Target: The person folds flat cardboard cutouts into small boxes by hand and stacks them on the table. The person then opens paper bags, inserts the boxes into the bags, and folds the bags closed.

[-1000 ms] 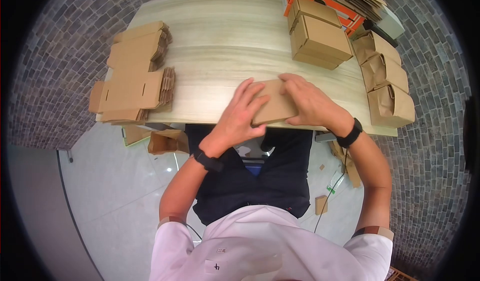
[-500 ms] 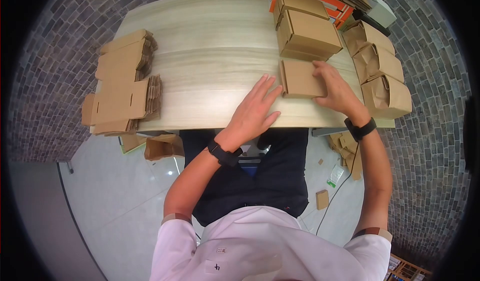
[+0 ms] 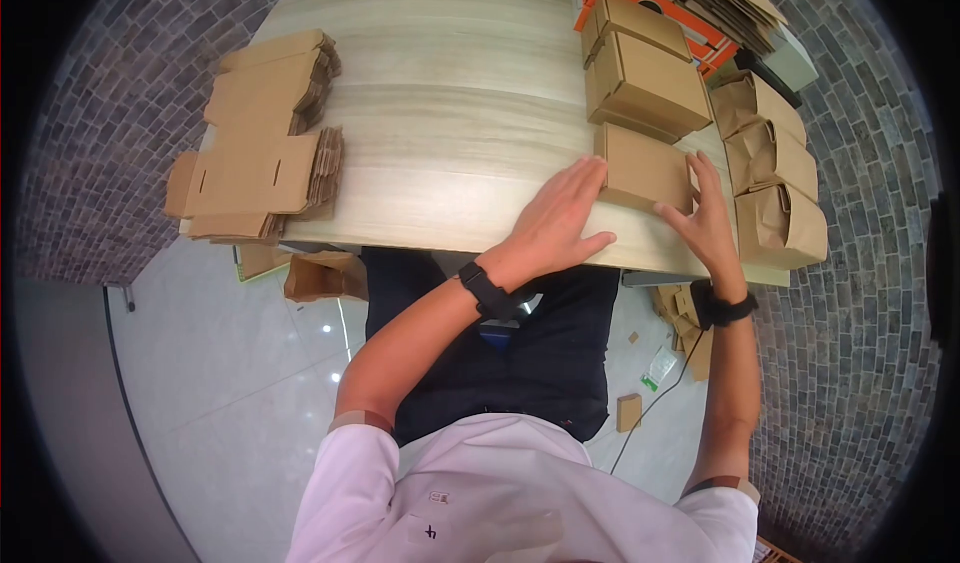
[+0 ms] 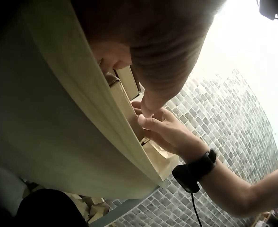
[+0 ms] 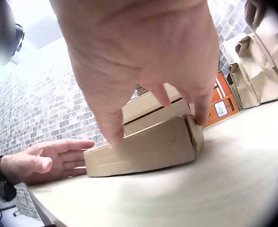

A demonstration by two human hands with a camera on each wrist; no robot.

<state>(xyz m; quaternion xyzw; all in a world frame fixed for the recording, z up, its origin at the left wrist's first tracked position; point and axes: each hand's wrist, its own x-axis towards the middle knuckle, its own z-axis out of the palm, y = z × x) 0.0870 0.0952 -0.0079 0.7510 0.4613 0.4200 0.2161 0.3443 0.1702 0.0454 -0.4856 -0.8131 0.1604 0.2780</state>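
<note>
A small closed cardboard box [image 3: 645, 168] lies flat on the table, close in front of the stacked cartons. My left hand [image 3: 556, 218] is at its left side, fingers straight and together, with fingertips right at the edge and thumb held apart. At the box's right end my right hand [image 3: 708, 218] spreads its thumb and fingers, fingertips at the edge. In the right wrist view, the thumb [image 5: 111, 127] overlaps the box's side, while the other fingers [image 5: 202, 111] reach its far end. The left wrist view mostly shows my left forearm and the table edge.
Cardboard cartons [image 3: 655, 83] stand just behind the box, with an orange box [image 3: 700, 38] beyond. Several folded paper bags [image 3: 780, 223] line the right edge. Flat cardboard blanks [image 3: 255, 148] are stacked at the left of the wood-grain table [image 3: 450, 113].
The box has moved from the table's front middle to the right, up to the cartons. My left hand left it, then followed to its left side. My right hand's grip has loosened.
</note>
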